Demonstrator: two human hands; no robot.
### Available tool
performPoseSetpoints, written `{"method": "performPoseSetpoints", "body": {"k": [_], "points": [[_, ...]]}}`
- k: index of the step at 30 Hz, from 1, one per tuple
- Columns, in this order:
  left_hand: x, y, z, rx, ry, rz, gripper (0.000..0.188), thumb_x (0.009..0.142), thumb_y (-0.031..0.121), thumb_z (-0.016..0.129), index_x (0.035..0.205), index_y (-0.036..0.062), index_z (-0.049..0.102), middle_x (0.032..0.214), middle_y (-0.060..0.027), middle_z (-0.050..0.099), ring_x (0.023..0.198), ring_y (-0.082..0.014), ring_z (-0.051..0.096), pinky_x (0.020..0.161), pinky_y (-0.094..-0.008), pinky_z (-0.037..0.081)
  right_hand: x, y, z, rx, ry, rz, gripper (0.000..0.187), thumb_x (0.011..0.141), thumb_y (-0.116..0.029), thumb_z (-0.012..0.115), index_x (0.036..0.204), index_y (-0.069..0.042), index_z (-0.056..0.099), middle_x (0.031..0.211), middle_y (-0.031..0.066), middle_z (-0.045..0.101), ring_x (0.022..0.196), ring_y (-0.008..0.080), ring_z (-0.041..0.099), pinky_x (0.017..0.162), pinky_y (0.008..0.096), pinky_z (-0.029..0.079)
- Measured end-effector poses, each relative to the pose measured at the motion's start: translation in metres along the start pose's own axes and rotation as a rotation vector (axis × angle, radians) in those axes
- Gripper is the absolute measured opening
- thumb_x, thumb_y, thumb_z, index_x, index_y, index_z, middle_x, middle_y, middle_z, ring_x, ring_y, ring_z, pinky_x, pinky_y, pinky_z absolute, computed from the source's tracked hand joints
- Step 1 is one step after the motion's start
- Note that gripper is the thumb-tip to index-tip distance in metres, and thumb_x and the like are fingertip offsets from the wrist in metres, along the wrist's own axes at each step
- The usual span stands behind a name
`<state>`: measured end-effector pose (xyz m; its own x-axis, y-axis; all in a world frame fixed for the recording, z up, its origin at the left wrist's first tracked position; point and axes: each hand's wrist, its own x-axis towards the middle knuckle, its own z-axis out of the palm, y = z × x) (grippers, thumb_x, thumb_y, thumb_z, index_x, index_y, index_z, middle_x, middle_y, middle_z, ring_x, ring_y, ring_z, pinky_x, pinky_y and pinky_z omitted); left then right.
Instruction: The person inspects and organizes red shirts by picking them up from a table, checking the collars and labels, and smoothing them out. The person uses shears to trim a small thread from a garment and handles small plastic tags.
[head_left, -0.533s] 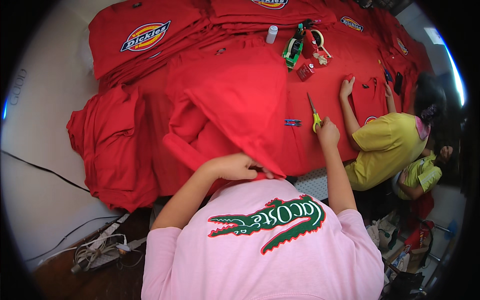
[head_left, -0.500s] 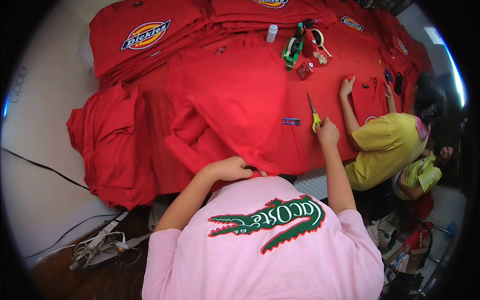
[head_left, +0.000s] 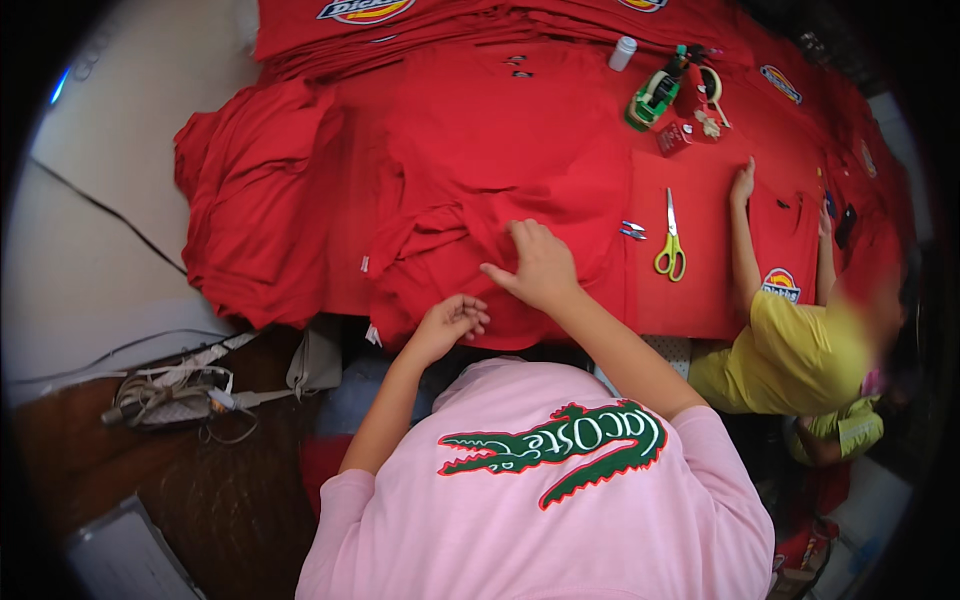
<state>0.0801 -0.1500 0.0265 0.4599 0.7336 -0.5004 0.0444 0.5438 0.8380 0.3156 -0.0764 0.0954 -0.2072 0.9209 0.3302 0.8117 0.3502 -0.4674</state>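
Note:
A rumpled red T-shirt (head_left: 500,150) is spread over the table in front of me. My right hand (head_left: 541,268) rests on its bunched cloth, thumb and fingers spread. Lower and to the left, my left hand (head_left: 450,326) hovers by the shirt's near edge, its fingers loosely curled and apart, holding nothing visible. The yellow-handled scissors (head_left: 671,246) lie on the table to the right of the shirt. Small blue thread snips (head_left: 632,231) sit between the scissors and the shirt.
A heap of red garments (head_left: 255,200) lies at the left, and folded red shirts (head_left: 460,25) are stacked at the back. A tape dispenser (head_left: 654,98) and a white bottle (head_left: 622,53) stand farther back. At the right, a co-worker in a yellow shirt (head_left: 800,350) handles another red shirt.
My right hand has let go of the scissors and moved left onto the T-shirt. My left hand has released the cloth edge. The raised shirt now lies flatter. The view has shifted left.

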Motion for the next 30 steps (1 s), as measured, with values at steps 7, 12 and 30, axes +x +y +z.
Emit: {"method": "performPoseSetpoints", "body": {"k": [7,12,30], "points": [[0.021,0.114,0.043,1.026,0.86,0.813,0.041,0.09,0.007,0.067,0.131,0.0078,0.064,0.115,-0.0099,0.073,0.095,-0.0276,0.072,0.087,-0.0341,0.054,0.038,0.037,0.013,0.468,-0.225,0.522,0.026,0.099,-0.021,0.067,0.118,-0.003,0.066,0.108,0.0138,0.073,0.099,0.0261,0.071,0.088,0.0381,0.056],[0.039,0.15,0.018,0.637,0.751,0.543,0.035,0.094,0.016,0.064,0.127,0.0035,0.069,0.107,-0.0157,0.075,0.1,-0.035,0.072,0.089,-0.0417,0.056,0.068,-0.075,-0.175,1.587,-0.389,0.257,0.039,0.1,-0.022,0.069,0.13,0.0,0.057,0.118,0.0047,0.068,0.108,0.0109,0.065,0.096,0.0274,0.052],[-0.091,0.247,0.035,0.007,0.018,0.518,0.065,0.078,-0.003,0.076,0.141,-0.0006,0.058,0.123,-0.008,0.072,0.108,-0.0197,0.071,0.099,-0.032,0.056,0.016,0.034,-0.126,1.448,-0.39,0.867,0.036,0.099,-0.023,0.061,0.129,-0.003,0.066,0.118,0.0141,0.075,0.108,0.0295,0.073,0.096,0.051,0.059]]}}
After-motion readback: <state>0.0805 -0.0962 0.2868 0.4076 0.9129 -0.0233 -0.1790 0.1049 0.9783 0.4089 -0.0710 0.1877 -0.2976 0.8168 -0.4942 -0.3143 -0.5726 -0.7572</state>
